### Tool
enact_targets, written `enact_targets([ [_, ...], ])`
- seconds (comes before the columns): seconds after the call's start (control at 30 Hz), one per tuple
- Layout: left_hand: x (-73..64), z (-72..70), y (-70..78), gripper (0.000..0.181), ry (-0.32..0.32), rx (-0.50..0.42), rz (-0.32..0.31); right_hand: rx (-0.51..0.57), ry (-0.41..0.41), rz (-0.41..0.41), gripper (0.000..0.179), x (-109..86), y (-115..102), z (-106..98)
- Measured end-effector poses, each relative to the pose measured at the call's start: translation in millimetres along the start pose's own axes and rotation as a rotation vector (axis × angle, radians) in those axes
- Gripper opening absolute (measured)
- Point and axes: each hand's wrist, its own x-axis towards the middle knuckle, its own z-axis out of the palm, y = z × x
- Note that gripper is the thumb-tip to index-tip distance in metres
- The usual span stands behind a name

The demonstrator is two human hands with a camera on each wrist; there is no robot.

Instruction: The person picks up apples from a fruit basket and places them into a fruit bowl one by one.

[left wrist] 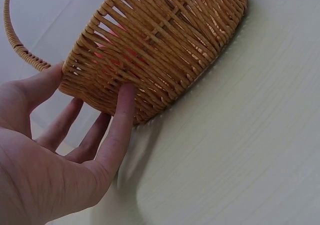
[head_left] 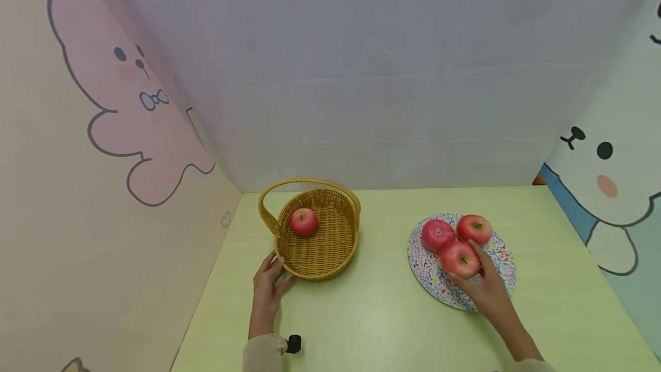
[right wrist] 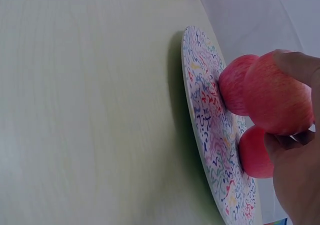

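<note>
Work judged at early stage: first apple [head_left: 303,223] lies in wicker basket [head_left: 330,248]; left hand [head_left: 267,283], fingers apart, touches basket. Right hand [head_left: 488,291] clamps second apple [head_left: 458,260] over patterned plate [head_left: 436,283]. Apparently outstanding: held apple plus two more apples [head_left: 438,235] on plate.

Woven basket [left wrist: 170,37] being touched at rim [left wrist: 91,27] and side by left hand [left wrist: 62,157], red object [left wrist: 113,28] being partly hidden inside, handle [left wrist: 21,50] being shown upper left, shadow [left wrist: 136,167] being cast on pale tabletop [left wrist: 240,135].
</note>
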Motion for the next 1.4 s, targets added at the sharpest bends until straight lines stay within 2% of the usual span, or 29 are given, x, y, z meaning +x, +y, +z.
enact_targets([
  [0.23, -0.1, -1.2, -1.1, 0.063, -0.007, -0.001, -0.003, -0.016, 0.029, 0.054, 0.098, -5.1, 10.1, -2.4],
  [0.43, -2.0, -0.9, -1.3, 0.064, -0.015, 0.010, -0.004, -0.039, 0.059, 0.040, 0.094, -7.9, 19.9, -5.4],
  [0.97, -2.2, 1.0, -1.0, 0.065, -0.014, -0.018, -0.009, -0.009, 0.015, 0.038, 0.101, -3.9, 38.7, -11.2],
  [1.07, -1.4, 1.2, -1.9, 0.065, -0.014, -0.022, -0.011, -0.020, 0.016, 0.054, 0.101, -3.2, 39.6, -11.4],
  [1.27, -1.3, -0.2, -2.4, 0.064, 0.004, -0.012, -0.006, -0.032, -0.037, 0.099, 0.105, -1.2, 38.9, -13.4],
  [1.4, -0.1, -0.2, -1.4, 0.065, 0.006, -0.011, -0.008, 0.004, -0.038, 0.068, 0.102, -1.6, 37.6, -17.4],
])
